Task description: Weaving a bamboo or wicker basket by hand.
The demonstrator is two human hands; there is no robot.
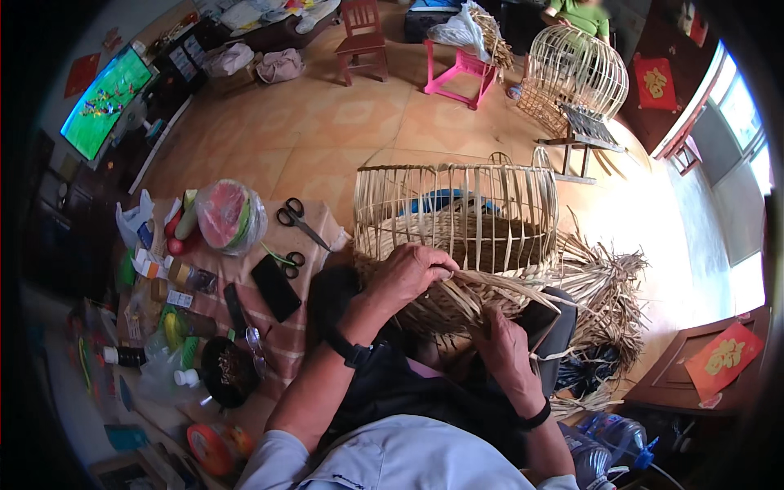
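A large round basket (371,208) of pale slats, part woven with straw, rests at my lap. Its upper half is open bars, while the lower part is packed with woven straw. My left hand (404,278) is closed at the near rim of the weave, thumb and fingers pinching straw strands (498,286). Lower and to the right, my right hand (506,351) is closed on the ends of the strands, its fingertips partly hidden by them. Something blue (449,201) shows behind the bars.
To the left, a cloth-covered table (322,224) bears scissors (298,220), a phone (276,287), a wrapped watermelon piece (224,214) and bottles. Loose straw (608,286) heaps at the right. Farther off are a pink stool (457,73), a red chair (362,41) and a person beside another basket frame (576,69).
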